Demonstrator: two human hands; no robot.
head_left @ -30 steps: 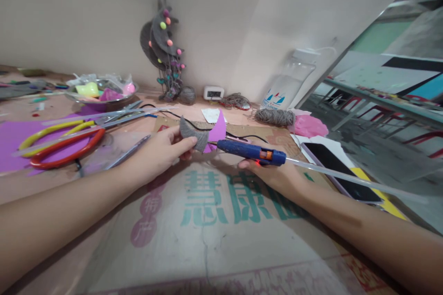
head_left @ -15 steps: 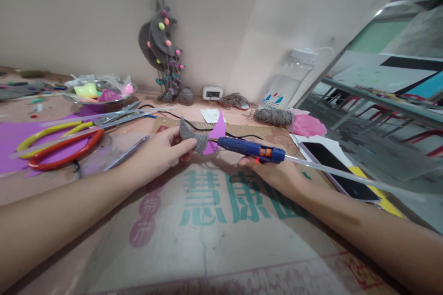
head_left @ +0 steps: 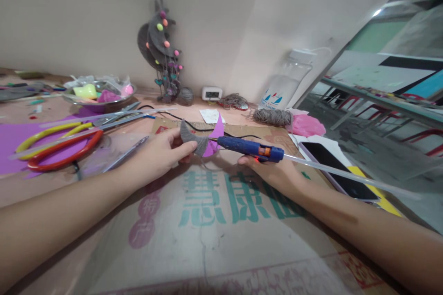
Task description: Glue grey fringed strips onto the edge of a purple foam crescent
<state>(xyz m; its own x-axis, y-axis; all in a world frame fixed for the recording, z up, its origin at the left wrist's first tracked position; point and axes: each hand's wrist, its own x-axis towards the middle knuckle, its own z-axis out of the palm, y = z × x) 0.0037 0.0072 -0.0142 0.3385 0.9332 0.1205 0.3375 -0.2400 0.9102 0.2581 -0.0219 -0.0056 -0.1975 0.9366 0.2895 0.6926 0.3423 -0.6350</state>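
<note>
My left hand (head_left: 175, 150) is closed on a crescent shape, its left part wrapped in grey yarn (head_left: 194, 142) and its right part bare purple (head_left: 218, 134). My right hand (head_left: 265, 166) grips a blue hot glue gun (head_left: 242, 146) with a red light glowing beneath it. The gun's metal nozzle points left and meets the crescent where the grey wrapping ends; whether it touches cannot be made out. A long clear glue stick (head_left: 346, 174) sticks out of the gun's back. Under both hands lies a cardboard sheet (head_left: 166, 249) with green characters.
Scissors (head_left: 65, 147) with yellow and red handles lie left, beside a pen (head_left: 126, 153) and purple sheet (head_left: 10, 143). Behind stand a bowl (head_left: 100, 99), grey crescent ornament (head_left: 159, 41), small clock (head_left: 212, 93) and bottle (head_left: 287, 78). A phone (head_left: 337, 170) lies right, near grey yarn (head_left: 272, 117).
Both hands keep nearly the same places, the glue gun's nozzle still at the crescent. The whole view has shifted very slightly.
</note>
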